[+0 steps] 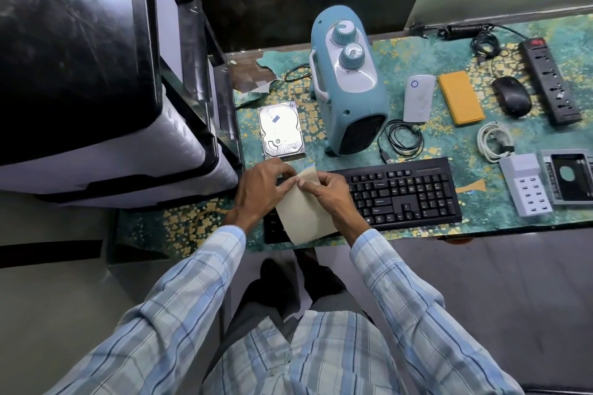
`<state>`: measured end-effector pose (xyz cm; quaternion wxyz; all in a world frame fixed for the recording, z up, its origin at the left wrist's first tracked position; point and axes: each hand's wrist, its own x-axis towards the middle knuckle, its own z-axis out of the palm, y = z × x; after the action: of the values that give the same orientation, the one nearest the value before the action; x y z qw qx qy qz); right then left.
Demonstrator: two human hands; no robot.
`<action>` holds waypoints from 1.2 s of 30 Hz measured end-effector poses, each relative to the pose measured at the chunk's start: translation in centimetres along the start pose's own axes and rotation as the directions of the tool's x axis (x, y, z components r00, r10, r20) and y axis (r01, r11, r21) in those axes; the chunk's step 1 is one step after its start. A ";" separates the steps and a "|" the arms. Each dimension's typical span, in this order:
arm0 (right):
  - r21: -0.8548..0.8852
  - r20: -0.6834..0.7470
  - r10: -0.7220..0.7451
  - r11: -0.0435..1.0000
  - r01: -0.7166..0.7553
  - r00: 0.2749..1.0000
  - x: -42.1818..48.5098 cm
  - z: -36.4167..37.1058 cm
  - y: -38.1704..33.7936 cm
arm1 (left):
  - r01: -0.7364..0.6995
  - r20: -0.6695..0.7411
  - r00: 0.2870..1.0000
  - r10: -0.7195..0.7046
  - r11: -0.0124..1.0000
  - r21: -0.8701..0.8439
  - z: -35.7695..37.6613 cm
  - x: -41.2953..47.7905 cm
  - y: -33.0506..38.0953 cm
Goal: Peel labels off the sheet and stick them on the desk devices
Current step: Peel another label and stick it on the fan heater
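Note:
I hold a beige label sheet point(305, 215) over the left end of the black keyboard point(401, 194). My left hand point(261, 191) pinches the sheet's upper left edge with thumb and fingertips. My right hand point(327, 194) grips the sheet's upper right part, thumb pressed on its face. A sliver of blue shows at the sheet's top edge. On the desk lie a silver hard drive point(280, 131) with a small blue label on it, a blue fan heater point(348, 83), a white adapter point(417, 98), a yellow power bank point(460, 97) and a black mouse point(511, 96).
A black power strip point(550, 80), a white coiled cable point(492, 141), a grey multi-port charger point(526, 187) and a drive caddy point(569, 176) sit at the right. A black cable point(402, 139) lies by the heater. A large black and grey case point(96, 74) stands to the left.

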<state>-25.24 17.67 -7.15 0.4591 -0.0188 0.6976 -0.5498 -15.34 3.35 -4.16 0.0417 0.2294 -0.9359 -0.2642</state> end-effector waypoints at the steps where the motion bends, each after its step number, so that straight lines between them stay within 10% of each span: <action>1: 0.008 0.009 0.002 1.000 -0.002 1.000 0.0 0.0 0.0 | -0.015 0.004 1.000 0.015 1.000 0.006 0.0 0.0 0.0; 10: -0.019 0.024 -0.009 1.000 0.009 1.000 0.1 -0.4 0.4 | -0.028 -0.028 0.999 0.028 1.000 0.014 0.3 0.4 0.1; 16: -0.198 -0.080 -0.085 0.978 0.068 0.993 0.7 -0.6 0.5 | 0.199 -0.112 0.969 -0.222 0.963 -0.184 0.8 0.6 0.1; 21: -0.743 -0.239 -0.465 0.652 0.148 0.852 -0.6 -0.7 0.5 | 0.496 0.118 0.842 -0.526 0.672 -0.550 1.0 1.0 1.5; 27: -0.680 -0.025 -0.688 0.543 0.492 0.725 -2.6 -1.3 -0.4 | 0.688 0.437 0.654 -0.618 0.245 -0.683 1.0 1.9 4.1; 36: -0.613 -0.108 -0.729 0.584 0.532 0.676 -4.9 -2.6 -0.9 | 0.738 0.563 0.644 -0.518 0.227 -0.636 0.9 1.5 7.2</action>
<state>-24.55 21.89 -3.48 0.0731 -0.2988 0.8356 -0.4550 -19.74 8.51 -1.27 -0.0759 0.5066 -0.5120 -0.6895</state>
